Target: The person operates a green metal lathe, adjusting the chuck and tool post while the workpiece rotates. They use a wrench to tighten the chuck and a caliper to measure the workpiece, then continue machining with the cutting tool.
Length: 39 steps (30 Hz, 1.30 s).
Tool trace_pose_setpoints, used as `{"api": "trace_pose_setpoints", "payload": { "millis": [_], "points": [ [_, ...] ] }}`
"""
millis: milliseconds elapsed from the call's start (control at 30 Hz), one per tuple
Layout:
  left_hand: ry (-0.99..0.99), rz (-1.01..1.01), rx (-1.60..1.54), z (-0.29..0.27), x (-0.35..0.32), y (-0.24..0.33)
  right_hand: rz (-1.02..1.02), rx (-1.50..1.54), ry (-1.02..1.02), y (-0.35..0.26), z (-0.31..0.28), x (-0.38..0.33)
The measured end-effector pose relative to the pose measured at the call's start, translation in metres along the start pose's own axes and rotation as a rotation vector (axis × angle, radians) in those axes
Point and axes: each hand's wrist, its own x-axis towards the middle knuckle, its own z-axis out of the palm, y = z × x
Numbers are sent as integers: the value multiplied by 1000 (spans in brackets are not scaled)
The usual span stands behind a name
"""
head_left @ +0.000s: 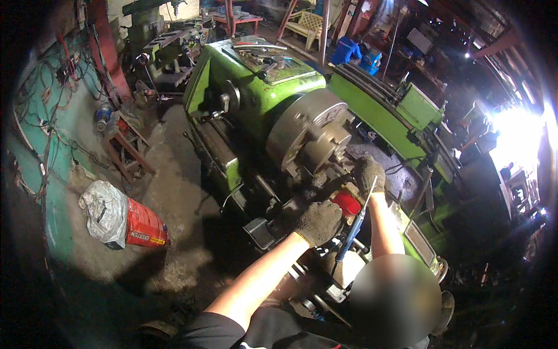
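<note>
I stand over a green lathe [261, 75] with a large round metal chuck [305, 131]. My left hand [319, 224], in a dark knitted glove, is curled closed beside the tool carriage; whatever it grips is hidden beneath it. My right hand [370, 174], gloved alike, is further forward, close to the chuck's front end. Its fingers point away and are mostly hidden. Between the hands sits a bright red part [347, 203] on the carriage. A slim blue tube with a thin pale tip [352, 231] rises just in front of my right wrist.
Several hand tools [264, 58] lie on top of the lathe's headstock. To the left stand a red and silver sack [142, 224] and a small rusty stand [128, 154] by the green wall. Another person in blue [347, 51] is far back, near a pale bench [306, 26].
</note>
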Motion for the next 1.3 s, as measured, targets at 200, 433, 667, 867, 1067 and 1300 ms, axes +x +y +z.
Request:
{"api": "trace_pose_setpoints", "payload": {
  "millis": [200,433,667,867,1067,1300],
  "points": [
    [45,-3,38,0,-5,-4,-49,-14,-85,-43,-46,-4],
    [4,13,29,-7,0,0,1,-65,-78,19,39,32],
    [-25,16,6,-7,3,0,109,100,-15,28,24,8],
    [20,-6,8,-7,5,0,272,302,194,9,-32,-36],
    [-16,-17,7,-9,5,4,428,228,464,24,-58,-160],
    [15,88,93,-26,10,5,468,355,193,10,-22,-188]
  ]
}}
